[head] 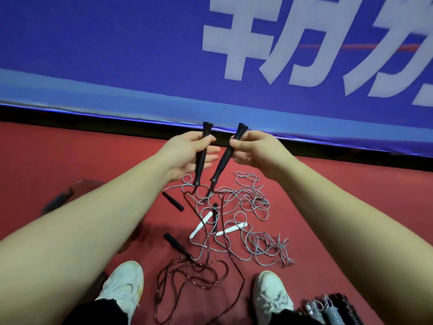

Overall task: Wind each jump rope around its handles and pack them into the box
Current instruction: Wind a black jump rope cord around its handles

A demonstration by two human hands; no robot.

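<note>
Head view: blue banner bounds the red floor at 12 o'clock; bare floor lies at 9. Left hand grips one black handle, right hand pinches the other handle, above tangled ropes at 6.
</note>
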